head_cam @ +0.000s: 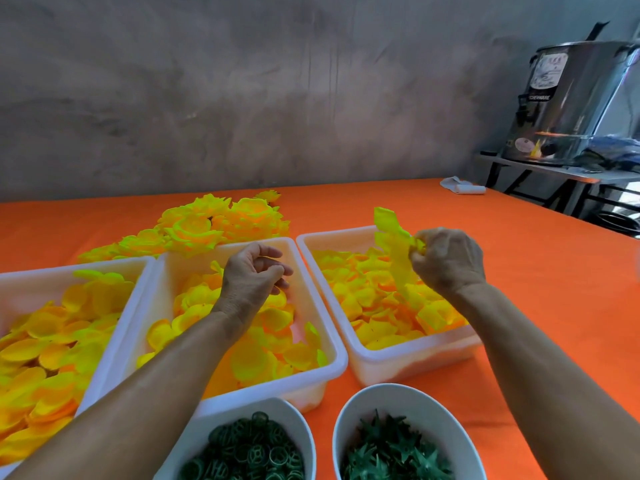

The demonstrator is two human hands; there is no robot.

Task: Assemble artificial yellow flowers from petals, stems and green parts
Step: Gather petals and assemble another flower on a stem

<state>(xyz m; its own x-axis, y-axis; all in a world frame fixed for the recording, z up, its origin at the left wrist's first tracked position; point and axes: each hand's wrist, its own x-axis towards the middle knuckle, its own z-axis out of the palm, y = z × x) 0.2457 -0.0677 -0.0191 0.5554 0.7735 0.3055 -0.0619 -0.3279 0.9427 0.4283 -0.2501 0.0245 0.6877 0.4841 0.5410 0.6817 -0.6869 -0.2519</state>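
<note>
- Petals (pixel 398 251) are what you have in your right hand (pixel 448 261): a yellow stack or strip of them, pinched between curled fingers and thumb above the right-hand tub (pixel 349 233).
- That strip runs steeply, its top end rising up and away from you and its lower end trailing down toward the loose petals in the tub. It lies on the inner side of your right hand, toward your left.
- Your left hand (pixel 254 271) hovers over the middle tub (pixel 311 292), fingers loosely curled with thumb and fingertips close together. Whether it has a petal pinched there I cannot tell; nothing shows plainly in it.
- The left hand is the nearer free one to the strip, which sits up and to its right, across the gap between the two tubs. A short reach that way would likely bring it onto the strip's lower part.
- A third tub (pixel 104 268) of petals sits at your far left, and finished yellow flowers (pixel 207 223) lie piled on the orange tablecloth (pixel 519 306) behind the tubs.
- Close to you are two white bowls: green rings (pixel 249 448) on the left and spiky green parts (pixel 394 452) on the right, both untouched at this moment.
- No stems are clearly visible, so judge the flower in hand as at an early stage.
</note>
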